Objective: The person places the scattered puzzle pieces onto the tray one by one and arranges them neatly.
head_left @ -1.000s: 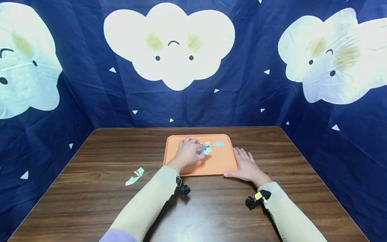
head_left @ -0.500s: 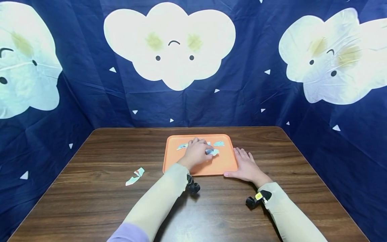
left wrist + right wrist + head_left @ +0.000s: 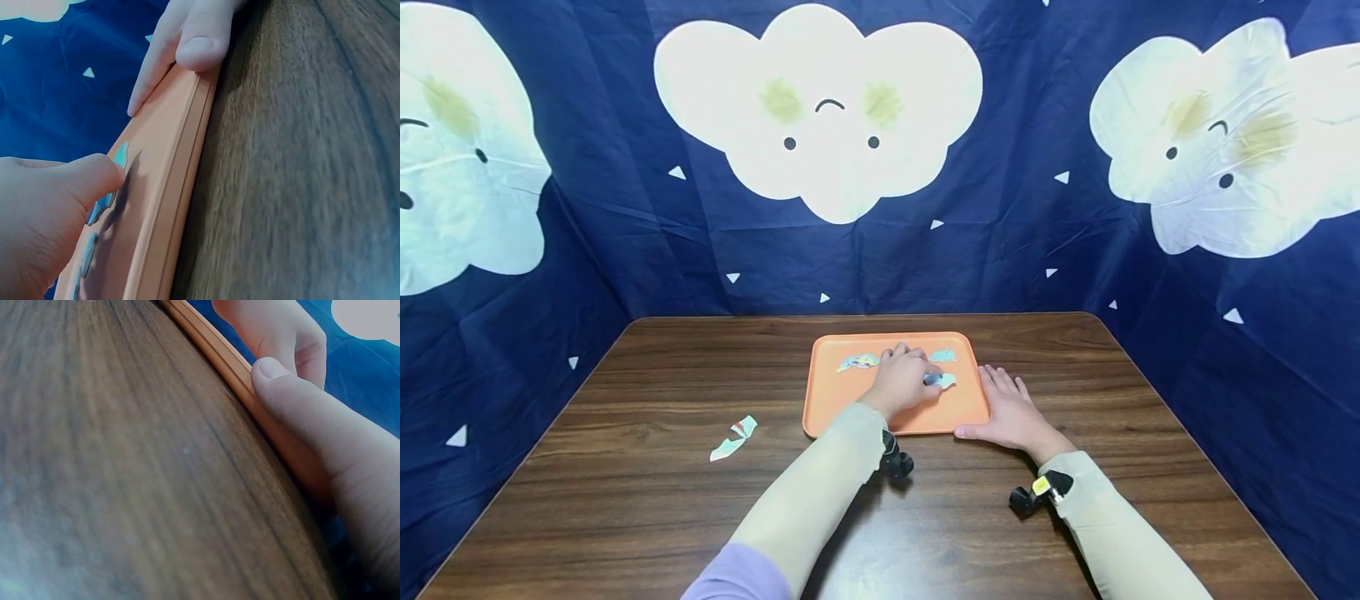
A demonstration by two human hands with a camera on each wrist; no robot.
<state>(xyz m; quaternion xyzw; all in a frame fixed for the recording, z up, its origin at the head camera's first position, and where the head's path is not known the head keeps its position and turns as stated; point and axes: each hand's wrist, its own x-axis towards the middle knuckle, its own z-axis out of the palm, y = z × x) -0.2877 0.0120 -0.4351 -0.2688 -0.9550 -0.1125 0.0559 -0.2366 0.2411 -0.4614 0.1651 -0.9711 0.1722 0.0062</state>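
My left hand [image 3: 904, 383] is over the orange tray [image 3: 850, 412], its thumb and fingers pinching a flat, jagged light-blue piece [image 3: 945, 381] that resembles a puzzle piece. Part of that piece is hidden under the fingers; in the left wrist view the thumb touches a blue piece [image 3: 102, 205]. Behind it on the tray lies another light-blue piece [image 3: 942, 355]. Patterned pieces [image 3: 857, 362] sit left of the hand. My right hand [image 3: 1013, 414] rests at the tray's right front corner, fingers straight along the side and thumb [image 3: 281, 384] against the front rim.
Pale green pieces [image 3: 727, 448], one with a reddish mark, lie on the brown wooden table [image 3: 625, 500] left of the tray. A dark blue cloth [image 3: 625, 250] with white clouds hangs around the table's back and sides.
My left hand has moved right and slightly nearer across the tray, bringing the light-blue piece along. The patterned pieces at the tray's left have come into sight. My right hand stays put.
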